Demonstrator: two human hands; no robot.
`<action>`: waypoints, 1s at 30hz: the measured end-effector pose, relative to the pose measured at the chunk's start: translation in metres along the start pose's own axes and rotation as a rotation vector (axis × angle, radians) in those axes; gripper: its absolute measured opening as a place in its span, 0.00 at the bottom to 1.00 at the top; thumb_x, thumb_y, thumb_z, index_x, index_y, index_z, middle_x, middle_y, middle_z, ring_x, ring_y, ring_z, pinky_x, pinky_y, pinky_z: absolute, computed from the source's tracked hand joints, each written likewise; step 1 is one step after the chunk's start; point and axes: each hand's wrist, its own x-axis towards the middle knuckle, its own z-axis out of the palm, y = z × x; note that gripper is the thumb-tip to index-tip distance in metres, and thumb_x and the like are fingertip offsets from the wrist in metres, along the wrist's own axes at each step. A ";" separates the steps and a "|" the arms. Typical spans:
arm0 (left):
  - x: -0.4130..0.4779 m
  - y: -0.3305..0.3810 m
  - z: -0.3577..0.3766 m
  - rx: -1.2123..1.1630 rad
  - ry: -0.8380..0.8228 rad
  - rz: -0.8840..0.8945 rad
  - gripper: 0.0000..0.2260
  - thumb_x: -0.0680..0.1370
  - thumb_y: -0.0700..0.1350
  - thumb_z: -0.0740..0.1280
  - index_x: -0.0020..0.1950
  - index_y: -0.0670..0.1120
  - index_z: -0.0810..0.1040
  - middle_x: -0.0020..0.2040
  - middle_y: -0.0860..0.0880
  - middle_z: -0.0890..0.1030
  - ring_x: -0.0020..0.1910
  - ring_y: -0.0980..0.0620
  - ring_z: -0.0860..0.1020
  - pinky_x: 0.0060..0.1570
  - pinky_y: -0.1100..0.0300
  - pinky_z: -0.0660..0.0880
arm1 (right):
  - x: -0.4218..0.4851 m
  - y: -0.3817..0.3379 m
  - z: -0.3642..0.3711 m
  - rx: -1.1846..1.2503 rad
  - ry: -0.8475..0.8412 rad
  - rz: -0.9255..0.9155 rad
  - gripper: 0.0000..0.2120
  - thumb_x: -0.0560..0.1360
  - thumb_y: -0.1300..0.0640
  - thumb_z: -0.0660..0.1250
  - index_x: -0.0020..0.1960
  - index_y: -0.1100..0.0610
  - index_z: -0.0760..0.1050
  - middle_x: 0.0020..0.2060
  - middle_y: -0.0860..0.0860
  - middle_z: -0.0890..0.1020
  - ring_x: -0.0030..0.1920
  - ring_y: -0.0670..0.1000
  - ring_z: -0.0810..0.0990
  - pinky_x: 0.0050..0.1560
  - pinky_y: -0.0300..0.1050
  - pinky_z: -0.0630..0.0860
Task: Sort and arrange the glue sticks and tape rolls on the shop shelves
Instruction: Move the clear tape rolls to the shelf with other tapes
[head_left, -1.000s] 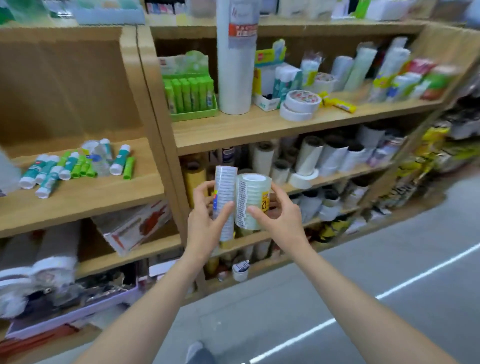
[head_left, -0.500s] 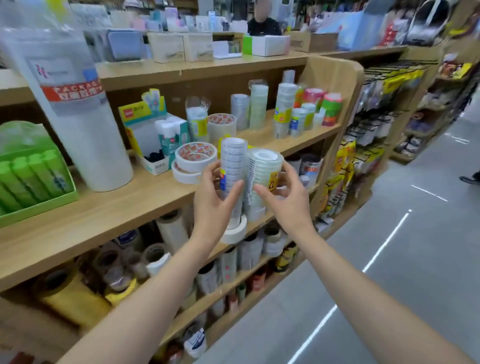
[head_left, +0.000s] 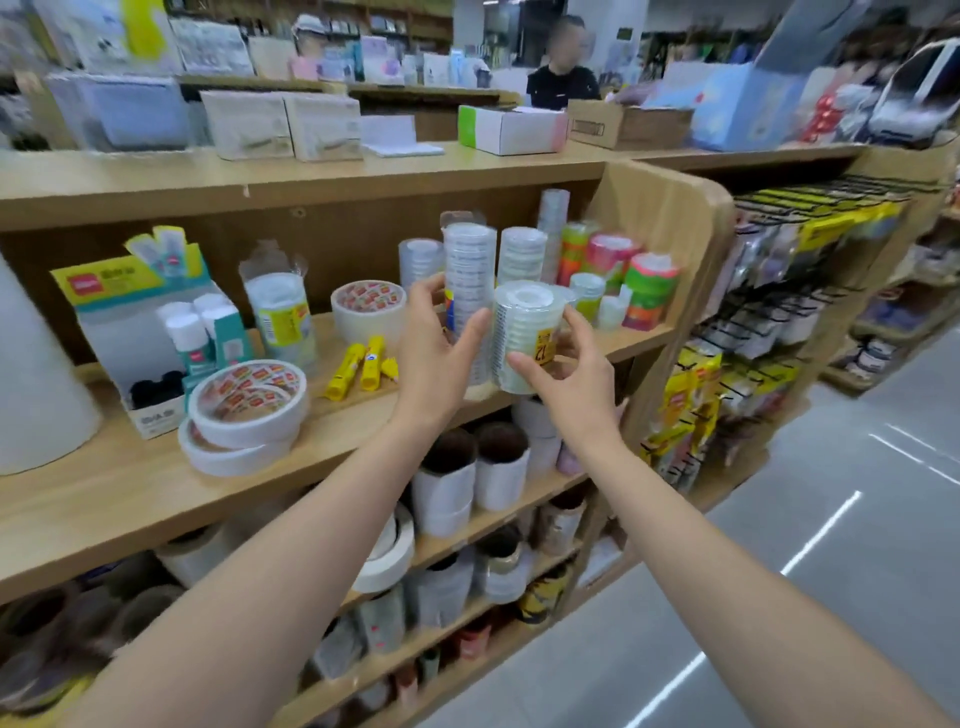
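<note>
My left hand (head_left: 434, 353) grips a tall narrow pack of clear tape rolls (head_left: 469, 275), held upright. Beside it my right hand (head_left: 563, 371) grips a wider pack of clear tape rolls (head_left: 524, 322) with a yellow price sticker. Both packs hover at the front edge of the upper wooden shelf (head_left: 130, 493). Behind them stand more clear tape packs (head_left: 521, 254) and coloured tape stacks (head_left: 649, 291). Yellow glue sticks (head_left: 358, 366) lie on the shelf left of my hands.
Two white masking tape rolls (head_left: 244, 415) are stacked at the shelf front, next to an open glue stick box (head_left: 150, 332). A large white roll (head_left: 36, 374) stands far left. Lower shelves hold wide tape rolls (head_left: 467, 478). A person stands behind the far counter.
Both hands have carried the two tape packs up from the lower shelves and rightward to the upper shelf. The view has swung right, away from the glue stick bay.
</note>
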 end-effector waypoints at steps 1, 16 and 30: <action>0.004 -0.003 0.006 0.022 0.014 -0.014 0.18 0.77 0.44 0.70 0.64 0.45 0.69 0.58 0.48 0.78 0.55 0.55 0.78 0.55 0.55 0.77 | 0.008 0.006 -0.002 0.004 -0.025 -0.004 0.35 0.70 0.50 0.77 0.73 0.50 0.66 0.58 0.48 0.80 0.57 0.46 0.80 0.58 0.48 0.79; 0.010 -0.021 0.016 0.436 0.124 -0.100 0.24 0.77 0.49 0.71 0.68 0.44 0.69 0.62 0.50 0.78 0.58 0.52 0.77 0.56 0.53 0.75 | 0.032 0.042 0.010 0.028 -0.143 -0.116 0.36 0.68 0.50 0.78 0.70 0.52 0.64 0.59 0.47 0.72 0.58 0.44 0.73 0.59 0.37 0.73; -0.030 -0.010 -0.002 0.836 0.240 0.069 0.14 0.79 0.44 0.65 0.64 0.42 0.74 0.56 0.44 0.77 0.57 0.45 0.74 0.57 0.52 0.72 | 0.017 0.028 -0.003 0.101 -0.019 -0.417 0.18 0.74 0.63 0.70 0.62 0.62 0.70 0.55 0.53 0.74 0.54 0.51 0.74 0.57 0.44 0.73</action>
